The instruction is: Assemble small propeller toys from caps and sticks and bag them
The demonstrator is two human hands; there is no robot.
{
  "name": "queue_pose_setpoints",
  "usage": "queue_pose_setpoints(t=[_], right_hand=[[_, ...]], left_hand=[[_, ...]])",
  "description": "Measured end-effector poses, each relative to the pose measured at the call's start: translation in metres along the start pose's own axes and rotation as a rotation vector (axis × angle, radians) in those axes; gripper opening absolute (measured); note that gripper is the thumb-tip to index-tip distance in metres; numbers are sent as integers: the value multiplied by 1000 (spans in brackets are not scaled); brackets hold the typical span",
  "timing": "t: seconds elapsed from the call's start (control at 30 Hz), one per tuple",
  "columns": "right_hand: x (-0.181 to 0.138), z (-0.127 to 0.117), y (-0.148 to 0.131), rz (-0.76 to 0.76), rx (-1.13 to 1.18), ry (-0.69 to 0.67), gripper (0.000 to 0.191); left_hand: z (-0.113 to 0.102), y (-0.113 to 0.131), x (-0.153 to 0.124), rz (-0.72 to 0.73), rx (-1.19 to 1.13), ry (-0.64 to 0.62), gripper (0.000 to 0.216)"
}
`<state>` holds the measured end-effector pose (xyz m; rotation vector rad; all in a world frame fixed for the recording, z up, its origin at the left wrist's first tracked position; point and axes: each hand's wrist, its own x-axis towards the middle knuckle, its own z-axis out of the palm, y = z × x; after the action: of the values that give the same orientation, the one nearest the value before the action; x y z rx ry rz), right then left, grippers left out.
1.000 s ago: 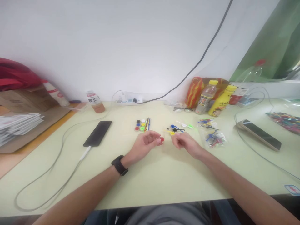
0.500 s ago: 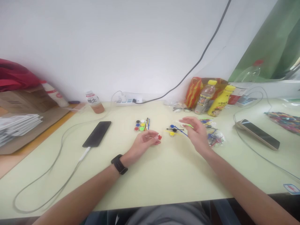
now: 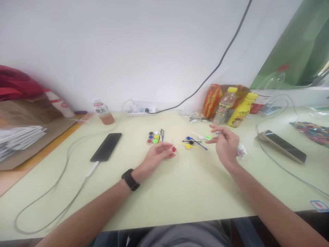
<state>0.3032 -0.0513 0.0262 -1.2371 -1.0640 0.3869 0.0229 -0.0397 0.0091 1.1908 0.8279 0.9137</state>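
Note:
My left hand (image 3: 157, 156) rests on the pale table (image 3: 180, 192), with a black watch on its wrist and its fingertips pinched on a small red round piece (image 3: 174, 149). My right hand (image 3: 226, 144) hovers open, fingers spread, over a clear bag of coloured plastic parts (image 3: 240, 151), which it mostly hides. Between the hands lie loose thin sticks with round heads (image 3: 194, 141) in blue, yellow, black and white. Behind my left hand sit several small coloured discs beside a bundle of sticks (image 3: 156, 137).
A black phone (image 3: 106, 146) on a white cable lies left; a second phone (image 3: 282, 146) lies right. Bottles (image 3: 235, 107), a snack bag and glasses (image 3: 199, 119) stand at the back by a power strip (image 3: 140, 110). A small bottle (image 3: 102, 111) and boxes (image 3: 28, 109) are far left.
My right hand opened, lifted away from my left hand and moved right and back over the bag of parts. My left hand stayed put with the red piece.

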Motion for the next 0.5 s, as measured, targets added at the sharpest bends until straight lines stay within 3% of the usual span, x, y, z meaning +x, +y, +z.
queue_pose_setpoints(t=[0.2,0.5], right_hand=[[8,6,10,-88,-3,-205,23],[12,1,5,266,46,-334,43]], left_hand=[[2,2,0,-15,-33,4,35],[1,1,1,-39,-70,30,35]])
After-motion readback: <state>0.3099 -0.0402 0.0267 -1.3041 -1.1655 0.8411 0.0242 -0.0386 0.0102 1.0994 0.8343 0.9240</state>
